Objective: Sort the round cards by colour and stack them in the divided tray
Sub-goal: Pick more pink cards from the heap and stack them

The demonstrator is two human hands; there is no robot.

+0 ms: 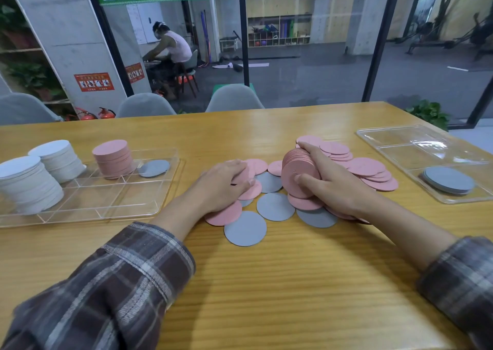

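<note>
A: What is the right hand (330, 181) holding?

B: A thick pink bundle (297, 172), stood on edge. The thumb presses the near face and the fingers curl over the top.

A: And the left hand (221, 186)?

B: It lies palm down on the loose pink cards (250, 192) just left of the bundle, fingertips bent onto them. Whether it grips any, one cannot tell.

A: Where is everything else?

B: Several grey cards (245, 228) lie flat on the table (266, 283) between the two hands and on the near side of them. More pink ones spread in a pile (368, 168) beyond and to the right of the right hand.

A: And the divided tray (106, 200)?

B: Well out to the left of the left hand. It carries two white stacks (29, 184), a pink stack (113, 161) and, beside that, a single grey card (154, 168) — each in its own compartment.

A: Anything on the other side?

B: A second clear tray (426, 146) lies far right of the right hand, with a low grey stack (449, 180) in its near part.
</note>
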